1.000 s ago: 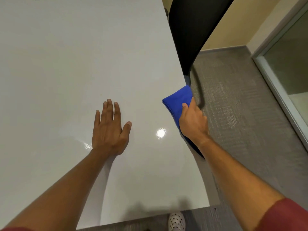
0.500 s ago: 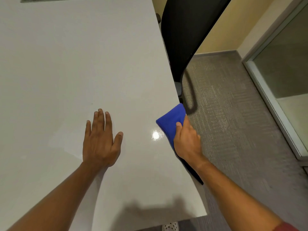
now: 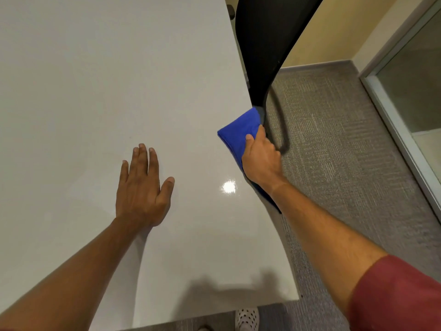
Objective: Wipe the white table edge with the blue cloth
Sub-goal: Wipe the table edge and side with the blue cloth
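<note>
The white table (image 3: 95, 91) fills the left and middle of the head view. Its right edge runs from the top centre down to the lower right. A folded blue cloth (image 3: 238, 130) is wrapped over that edge, part on the top and part hanging down the side. My right hand (image 3: 261, 158) grips the cloth and presses it against the edge. My left hand (image 3: 142, 187) lies flat on the tabletop with fingers spread, holding nothing.
A black chair back (image 3: 265, 44) stands against the table edge just beyond the cloth, with its curved black support (image 3: 284, 130) beside my right hand. Grey carpet (image 3: 334, 139) lies to the right. A glass door frame (image 3: 401, 130) is at the far right. A spotted shoe (image 3: 247, 318) shows below.
My right hand has slid the blue cloth along the table edge toward me and then away again, up to the chair back. The left hand stayed flat on the table.
</note>
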The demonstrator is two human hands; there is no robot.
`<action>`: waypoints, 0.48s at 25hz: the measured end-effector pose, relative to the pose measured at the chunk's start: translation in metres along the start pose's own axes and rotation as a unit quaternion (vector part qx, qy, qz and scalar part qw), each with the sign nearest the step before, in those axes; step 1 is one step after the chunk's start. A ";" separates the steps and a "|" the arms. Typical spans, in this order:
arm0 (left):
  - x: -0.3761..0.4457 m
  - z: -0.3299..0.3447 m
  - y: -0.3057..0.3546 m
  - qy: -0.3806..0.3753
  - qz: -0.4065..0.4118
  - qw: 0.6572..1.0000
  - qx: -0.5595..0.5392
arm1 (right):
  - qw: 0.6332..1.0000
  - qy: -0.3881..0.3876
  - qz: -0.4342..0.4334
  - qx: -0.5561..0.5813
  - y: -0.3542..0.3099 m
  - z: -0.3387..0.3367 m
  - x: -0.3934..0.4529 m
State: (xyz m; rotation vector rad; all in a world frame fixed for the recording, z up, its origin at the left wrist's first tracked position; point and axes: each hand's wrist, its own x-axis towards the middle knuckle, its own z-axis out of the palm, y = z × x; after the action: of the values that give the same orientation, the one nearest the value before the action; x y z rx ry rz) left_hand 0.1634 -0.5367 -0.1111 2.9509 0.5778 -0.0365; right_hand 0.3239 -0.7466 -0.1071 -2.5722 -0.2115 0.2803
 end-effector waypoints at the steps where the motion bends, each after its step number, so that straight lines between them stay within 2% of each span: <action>1: -0.001 0.000 0.000 -0.002 0.000 1.000 -0.001 | 1.000 -0.011 0.005 0.020 0.007 -0.001 -0.018; 4: -0.005 -0.001 0.000 -0.005 -0.002 1.000 0.004 | 0.998 -0.040 -0.004 0.046 0.024 -0.003 -0.079; 6: -0.005 -0.001 -0.001 -0.008 0.000 1.000 0.011 | 0.999 -0.023 -0.029 0.003 0.029 -0.002 -0.102; 8: -0.005 0.000 -0.002 -0.010 0.003 1.000 0.010 | 0.998 -0.011 -0.046 -0.046 0.029 0.001 -0.103; 12: -0.005 0.001 0.001 -0.015 0.008 1.000 0.011 | 0.999 -0.013 -0.037 -0.022 0.016 0.000 -0.063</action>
State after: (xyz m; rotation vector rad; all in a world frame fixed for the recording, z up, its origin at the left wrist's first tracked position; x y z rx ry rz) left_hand 0.1591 -0.5394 -0.1113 2.9702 0.5547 -0.0852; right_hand 0.2648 -0.7730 -0.1060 -2.5989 -0.3242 0.2844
